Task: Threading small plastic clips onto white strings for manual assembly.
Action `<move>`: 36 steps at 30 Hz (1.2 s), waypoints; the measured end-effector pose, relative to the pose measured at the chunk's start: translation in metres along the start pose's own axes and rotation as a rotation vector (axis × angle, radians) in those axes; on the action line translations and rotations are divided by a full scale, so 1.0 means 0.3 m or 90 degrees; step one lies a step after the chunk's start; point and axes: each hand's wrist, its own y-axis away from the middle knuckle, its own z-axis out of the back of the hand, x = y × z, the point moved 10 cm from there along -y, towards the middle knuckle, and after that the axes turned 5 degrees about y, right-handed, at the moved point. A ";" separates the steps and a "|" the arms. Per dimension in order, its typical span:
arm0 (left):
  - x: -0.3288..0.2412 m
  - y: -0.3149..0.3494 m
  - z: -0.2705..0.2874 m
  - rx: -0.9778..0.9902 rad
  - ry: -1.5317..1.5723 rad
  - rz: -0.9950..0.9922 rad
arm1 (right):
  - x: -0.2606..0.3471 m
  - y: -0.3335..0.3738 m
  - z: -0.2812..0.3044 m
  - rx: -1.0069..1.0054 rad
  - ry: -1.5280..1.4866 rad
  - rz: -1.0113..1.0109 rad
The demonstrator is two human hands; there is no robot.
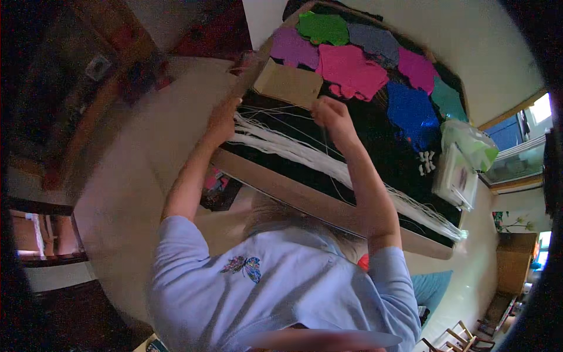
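Observation:
A long bundle of white cords stretches across the dark tabletop, from the left edge to the near right corner. My left hand is closed at the bundle's left end, its fingers partly hidden. Raised over the table's middle, my right hand has its fingers pinched together. A thin cord hangs from it across the bundle, and other loose strands run between my two hands. Just beyond them lies a tan, shallow cardboard box.
Pink cloth, green cloth and blue cloth lie among other coloured pieces at the back. Small white cord bundles rest near a clear plastic container and a plastic bag on the right.

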 end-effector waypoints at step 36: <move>0.110 0.009 0.062 -0.140 0.148 -0.039 | -0.034 0.143 0.303 -0.209 -0.093 -0.116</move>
